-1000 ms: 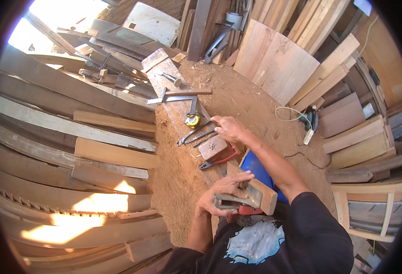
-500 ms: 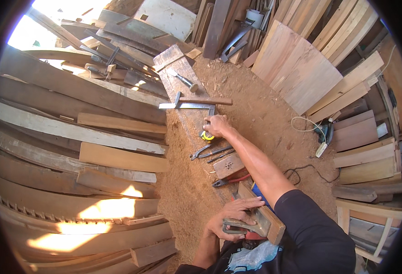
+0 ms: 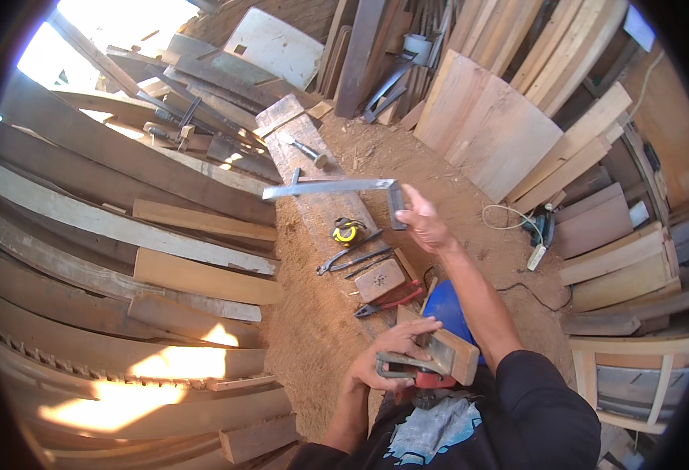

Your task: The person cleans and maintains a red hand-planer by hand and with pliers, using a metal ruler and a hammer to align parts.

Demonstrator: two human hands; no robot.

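Observation:
My right hand (image 3: 426,223) is closed on the short thick arm of a metal carpenter's square (image 3: 336,186), held above a worn plank (image 3: 293,125). Its long blade points left, covering most of a hammer (image 3: 296,175). At the lower middle, my left hand (image 3: 395,352) grips a wooden piece (image 3: 455,356) with a grey metal loop-like part (image 3: 399,362) and something red beneath. Between the hands, on the plank, lie a yellow and black tape measure (image 3: 346,232), pincers (image 3: 348,252), a wooden block (image 3: 379,280) and red-handled pliers (image 3: 390,302). A chisel (image 3: 305,151) rests farther up.
Stacked boards (image 3: 203,274) line the left side. Panels and planks (image 3: 485,121) lean at the upper right. Sawdust covers the floor (image 3: 313,352). Right of the plank are a corded power tool (image 3: 542,227) and a blue rounded object (image 3: 448,309), partly behind my right arm.
My right hand has lifted the square off the plank and moved right and slightly down with it. The tape measure is now uncovered. My left hand keeps its grip.

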